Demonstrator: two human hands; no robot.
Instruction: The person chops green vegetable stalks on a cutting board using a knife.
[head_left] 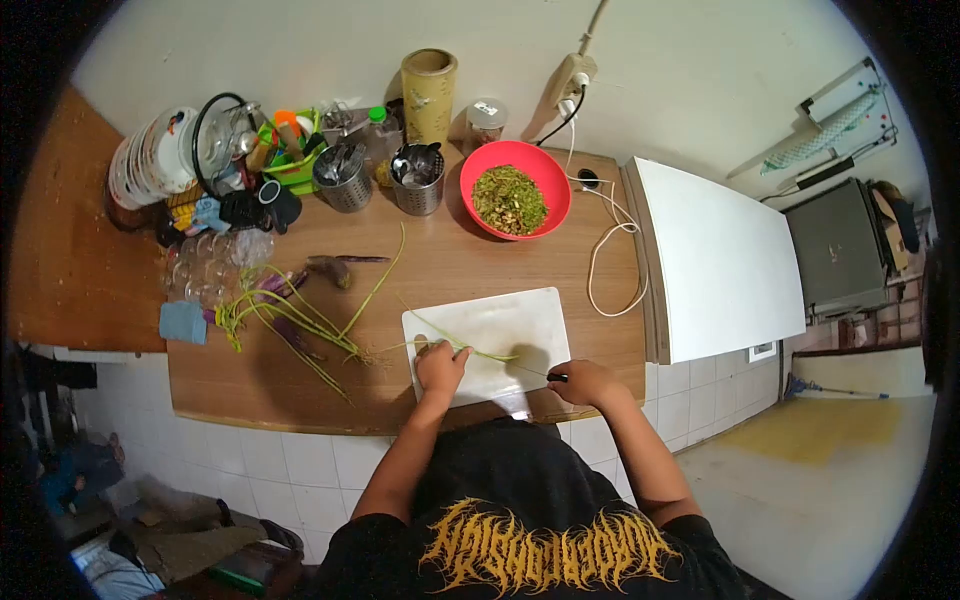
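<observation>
Head view: left hand (441, 368) pinches green stem (497, 356), which runs rightward from that grip over cutting board (520, 312); right hand (580, 383) closed round knife (557, 378) beyond. Stem probably light, bendy, easily bruised; best pinned flat, well left of knife.

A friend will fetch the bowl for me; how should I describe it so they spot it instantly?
On the brown table, find the white board. Beyond it, toward the wall, sits a bowl of chopped greens. Its bright red colour sets it apart from the jar behind it and the metal holder to its left.
</observation>
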